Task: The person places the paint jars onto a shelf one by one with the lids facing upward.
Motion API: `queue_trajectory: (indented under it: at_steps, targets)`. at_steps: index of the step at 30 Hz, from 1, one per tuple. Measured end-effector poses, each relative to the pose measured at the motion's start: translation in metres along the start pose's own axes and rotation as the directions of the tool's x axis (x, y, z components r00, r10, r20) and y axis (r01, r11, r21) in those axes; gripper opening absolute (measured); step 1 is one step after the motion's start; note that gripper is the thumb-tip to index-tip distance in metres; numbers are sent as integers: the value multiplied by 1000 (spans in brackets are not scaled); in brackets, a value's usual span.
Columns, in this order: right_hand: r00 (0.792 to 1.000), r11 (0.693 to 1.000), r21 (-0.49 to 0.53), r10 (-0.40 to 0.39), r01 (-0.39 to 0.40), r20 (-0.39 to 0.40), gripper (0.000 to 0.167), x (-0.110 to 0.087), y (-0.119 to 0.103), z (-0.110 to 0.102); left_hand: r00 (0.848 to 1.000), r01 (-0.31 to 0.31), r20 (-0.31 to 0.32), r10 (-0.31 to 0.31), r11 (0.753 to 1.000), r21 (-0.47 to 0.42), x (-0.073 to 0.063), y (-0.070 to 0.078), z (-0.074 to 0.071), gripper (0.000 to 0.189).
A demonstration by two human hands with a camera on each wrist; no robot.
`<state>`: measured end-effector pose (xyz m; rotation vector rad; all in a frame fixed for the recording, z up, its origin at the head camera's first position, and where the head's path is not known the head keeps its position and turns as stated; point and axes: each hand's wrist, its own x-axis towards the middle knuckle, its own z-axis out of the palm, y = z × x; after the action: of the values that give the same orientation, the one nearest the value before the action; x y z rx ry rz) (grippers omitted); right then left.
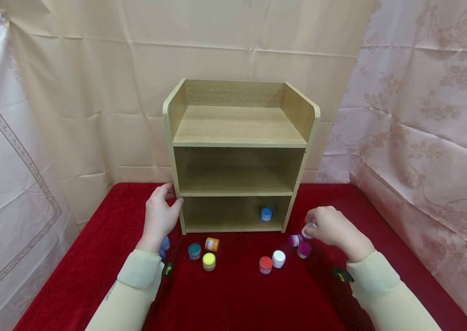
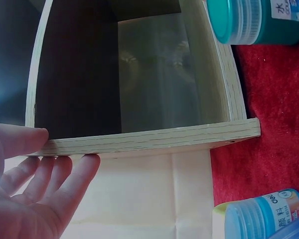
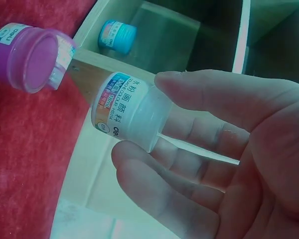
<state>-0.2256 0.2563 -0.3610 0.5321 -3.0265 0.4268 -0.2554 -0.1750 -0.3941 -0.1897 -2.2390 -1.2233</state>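
My left hand (image 1: 162,212) holds the left side panel of a light wooden shelf (image 1: 239,144); in the left wrist view the thumb (image 2: 25,141) lies at the panel's inner edge and the fingers press its outer face. On the right, my right hand (image 1: 332,228) has thumb and fingers around a small white paint jar (image 3: 132,110) with a printed label. Close beside that hand stand a purple jar (image 1: 304,250) and a magenta jar (image 1: 294,240) lying on its side. A blue jar (image 1: 266,214) sits in the shelf's bottom compartment, towards the right.
On the red cloth (image 1: 233,303) before the shelf are a teal jar (image 1: 194,251), a tipped orange jar (image 1: 212,244), a yellow jar (image 1: 209,261), a red jar (image 1: 265,265) and another white jar (image 1: 278,259). Blue jars (image 1: 165,243) lie partly hidden by the left forearm. Curtains hang around the table.
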Motion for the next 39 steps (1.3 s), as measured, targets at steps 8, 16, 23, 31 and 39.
queue_trajectory:
  at_steps: [8, 16, 23, 31, 39]
  targets:
    - [1000, 1000, 13, 1, -1, 0, 15, 1, -4, 1, 1000, 3, 3, -3, 1000, -1, 0, -1, 0, 38]
    - [1000, 999, 32, -20, 20, 18, 16, 10, -19, 3, 1000, 10, 5, -10, 1000, 3, 0, 0, -1, 39]
    - [999, 997, 54, -47, 46, 8, 17, 25, -39, 8, 1000, 2, 4, -2, 1000, -1, 1, 0, -3, 39]
    - [996, 995, 52, -86, 87, -12, 25, 44, -59, 21, 1000, 10, 9, -10, 1000, 4, 0, 0, -3, 39]
    - [988, 988, 2, -153, 153, 26, 22, 61, -74, 39, 999, 24, 22, -24, 1000, -1, 0, 1, -1, 40]
